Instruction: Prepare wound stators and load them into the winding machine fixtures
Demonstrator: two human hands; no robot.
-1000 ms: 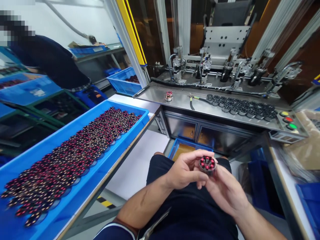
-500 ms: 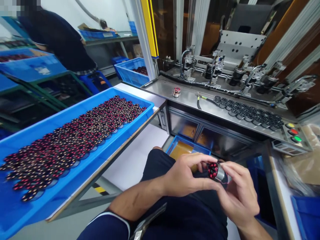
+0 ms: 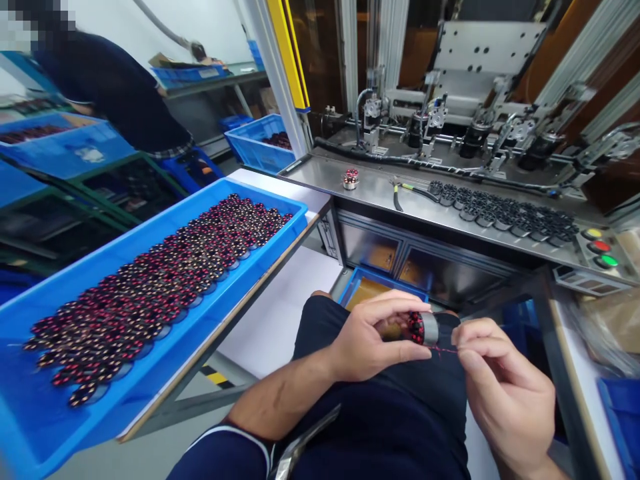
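Observation:
My left hand is closed round a small wound stator, a grey metal ring with red coils, held on its side above my lap. My right hand sits just right of it, thumb and forefinger pinched on a thin red wire that runs out from the stator.
A long blue tray holding several red-wound stators lies on the table at my left. Ahead, a steel machine shelf carries one stator, pliers and a row of black rings. Coloured buttons sit at right. Another person stands back left.
The stator has been turned from face-up onto its side in my left hand. My right hand has let go of its body, drawn away to the right and pinched the wire.

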